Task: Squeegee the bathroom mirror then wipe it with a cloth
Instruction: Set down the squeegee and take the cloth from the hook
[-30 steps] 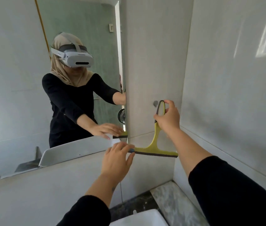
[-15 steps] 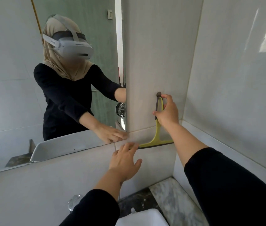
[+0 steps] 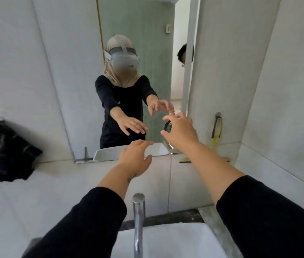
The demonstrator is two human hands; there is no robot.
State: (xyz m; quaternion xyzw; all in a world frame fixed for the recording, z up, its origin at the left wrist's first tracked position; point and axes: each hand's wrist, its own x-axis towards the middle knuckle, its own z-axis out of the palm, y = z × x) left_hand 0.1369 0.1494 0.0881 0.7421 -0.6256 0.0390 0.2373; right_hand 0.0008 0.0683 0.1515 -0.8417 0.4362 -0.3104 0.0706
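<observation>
The wall mirror (image 3: 76,90) fills the middle of the head view and shows a person in black sleeves reaching forward. A yellow-green squeegee (image 3: 216,131) hangs by its loop from a wall hook to the right of the mirror, partly behind my right forearm. My right hand (image 3: 182,130) is in front of the mirror's lower right corner, fingers apart, holding nothing. My left hand (image 3: 134,157) is spread open at the mirror's bottom edge. A dark cloth (image 3: 5,151) hangs on the left wall, blurred.
A chrome tap (image 3: 138,220) rises from a white basin (image 3: 184,239) directly below my arms. A tiled side wall (image 3: 287,90) closes in on the right. A dark stone counter strip (image 3: 166,220) runs behind the basin.
My right hand has let go of the squeegee, which now hangs on the hook, and moved left to the mirror. My view has swung left and down, showing the tap and the cloth.
</observation>
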